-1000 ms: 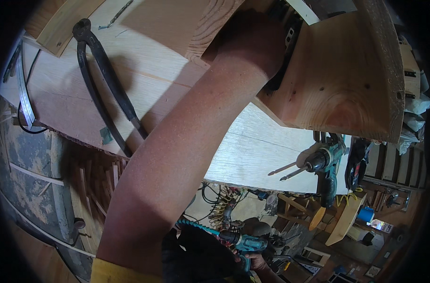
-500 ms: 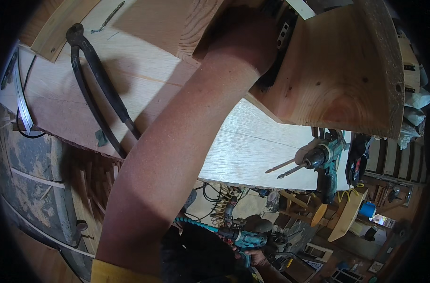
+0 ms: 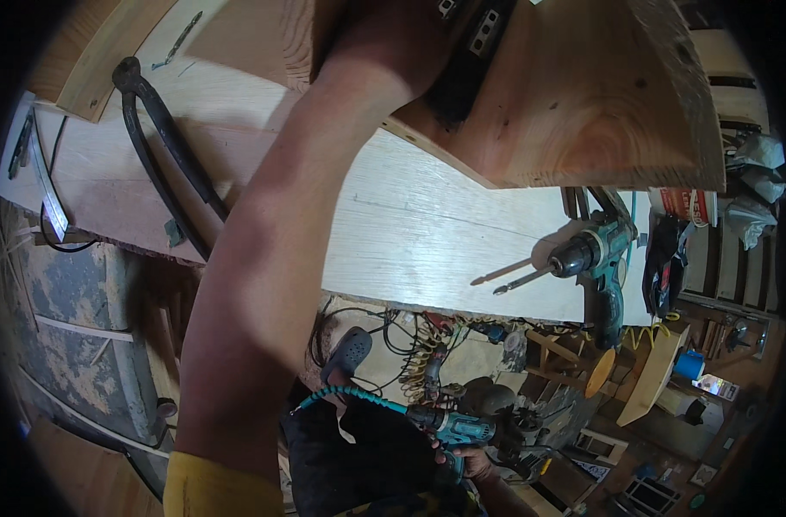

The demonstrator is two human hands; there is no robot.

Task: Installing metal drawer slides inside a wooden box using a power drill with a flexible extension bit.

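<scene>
While the left forearm [image 3: 272, 258] runs up from the lower left edge to the top of the frame, its hand [image 3: 410, 43] ends against the underside edge of a thick wooden block [image 3: 600, 112] — fingers hidden behind block and wrist, so spread or closed cannot be told. A black bracket-like strip [image 3: 470, 52] lies on the block just beside that hand; the top edge cuts it off.

Right hand [image 3: 470, 461] low in frame, at hip level, fingers wrapped tight around the grip of a teal power tool [image 3: 458, 426]. Tool's long axis roughly level, nose to the right; a teal coiled hose [image 3: 341, 395] leaves its rear to the left. Nose end hard to make out against floor clutter.

On the pale plank [image 3: 427, 233] a second teal drill [image 3: 595, 258] lies untouched, bit pointing left and slightly down, handle hanging off the near edge. Black long-handled pincers [image 3: 165, 155] lie at the plank's left end — head up-left, handles running down-right under the forearm. Yellow sleeve [image 3: 212, 491] at the arm's base.
</scene>
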